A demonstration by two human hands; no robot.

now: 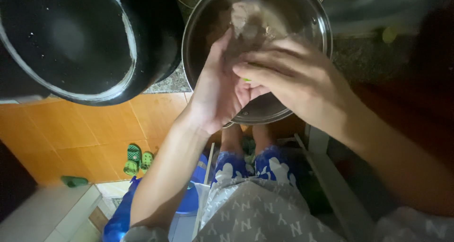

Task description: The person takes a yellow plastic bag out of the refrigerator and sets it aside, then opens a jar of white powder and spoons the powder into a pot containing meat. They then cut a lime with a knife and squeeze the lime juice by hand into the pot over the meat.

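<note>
Both my hands are held together over a round steel bowl (pixel 302 15) on a stone counter. My left hand (pixel 215 88) is turned palm up, fingers reaching into the bowl toward a pale, blurred lump (pixel 248 17). My right hand (pixel 291 79) lies across the left hand's fingers and pinches a small green thing (pixel 246 79) between fingertips. What that green thing is cannot be made out.
A big black pot (pixel 71 38) with a light rim stands left of the bowl. Below, an orange tiled floor (pixel 75 133) carries small green sandals (pixel 137 158). A blue stool (pixel 189 199) and a white frame (pixel 326 171) stand by my legs.
</note>
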